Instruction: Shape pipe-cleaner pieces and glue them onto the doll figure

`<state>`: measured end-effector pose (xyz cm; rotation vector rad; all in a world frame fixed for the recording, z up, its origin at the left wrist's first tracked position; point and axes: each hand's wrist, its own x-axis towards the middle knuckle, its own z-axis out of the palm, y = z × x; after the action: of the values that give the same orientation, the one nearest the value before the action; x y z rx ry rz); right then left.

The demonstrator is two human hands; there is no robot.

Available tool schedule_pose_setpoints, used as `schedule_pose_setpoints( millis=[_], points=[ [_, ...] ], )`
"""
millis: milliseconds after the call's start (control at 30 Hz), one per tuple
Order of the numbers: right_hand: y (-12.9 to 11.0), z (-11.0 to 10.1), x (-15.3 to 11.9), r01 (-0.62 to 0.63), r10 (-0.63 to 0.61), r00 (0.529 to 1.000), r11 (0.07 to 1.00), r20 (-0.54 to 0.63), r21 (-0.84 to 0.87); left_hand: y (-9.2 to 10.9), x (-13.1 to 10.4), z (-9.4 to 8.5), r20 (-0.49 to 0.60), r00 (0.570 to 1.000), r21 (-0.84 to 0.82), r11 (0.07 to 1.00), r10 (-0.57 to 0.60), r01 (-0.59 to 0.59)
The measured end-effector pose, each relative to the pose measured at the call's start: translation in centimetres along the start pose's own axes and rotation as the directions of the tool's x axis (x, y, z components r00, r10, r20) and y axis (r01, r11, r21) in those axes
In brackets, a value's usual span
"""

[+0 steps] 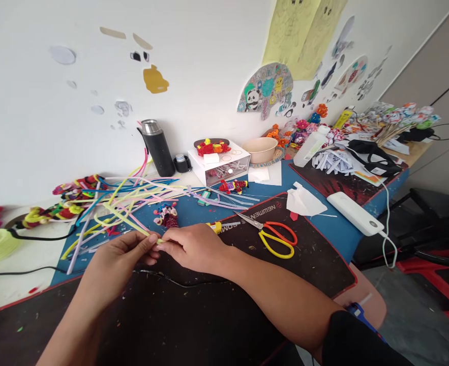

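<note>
My left hand [127,251] and my right hand [197,246] meet above the black mat, fingertips close together. Both pinch a pale yellow pipe cleaner [128,219], whose length runs up and left from the fingers towards the pile. The part between the fingertips is mostly hidden. Just behind lies a heap of loose pipe cleaners [159,192] in yellow, pink, white and blue. A small dark red fuzzy figure [168,216] stands right beyond my hands. Scissors [275,239] with one orange and one yellow handle lie open to the right, beside a yellow tool [214,227].
A black thermos [158,150] and a white drawer box [220,165] stand against the wall. Finished fuzzy figures [66,203] lie at left. A crumpled tissue [304,199], a white power bank [356,213] with its cable and a clear bottle [311,146] are at right.
</note>
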<state>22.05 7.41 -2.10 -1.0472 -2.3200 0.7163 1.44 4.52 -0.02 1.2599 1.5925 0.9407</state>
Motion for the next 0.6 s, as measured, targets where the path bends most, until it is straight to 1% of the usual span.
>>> schedule_pose_setpoints(
  millis=[267, 333, 467, 600],
  points=[
    [0.1, -0.2, 0.1, -0.003, 0.004, 1.0, 0.998, -0.006, 0.057, -0.9, 0.0, -0.6, 0.03, 1.0, -0.09, 0.996, 0.0, 0.003],
    [0.1, -0.3, 0.2, -0.015, 0.016, 1.0, 0.997, -0.009, 0.08, -0.7, -0.2, -0.6, 0.016, 1.0, -0.122, 0.993, 0.008, -0.006],
    [0.0, -0.6, 0.2, -0.062, 0.065, 0.998, 0.987, -0.016, 0.151, 0.4, -0.7, -0.4, -0.059, 0.998, -0.173, 0.985, 0.003, -0.013],
    [0.1, -0.6, 0.4, -0.11, 0.125, 0.991, 0.961, -0.042, 0.254, 0.8, -0.7, -0.1, -0.071, 0.997, -0.136, 0.99, 0.017, -0.026]
  ],
)
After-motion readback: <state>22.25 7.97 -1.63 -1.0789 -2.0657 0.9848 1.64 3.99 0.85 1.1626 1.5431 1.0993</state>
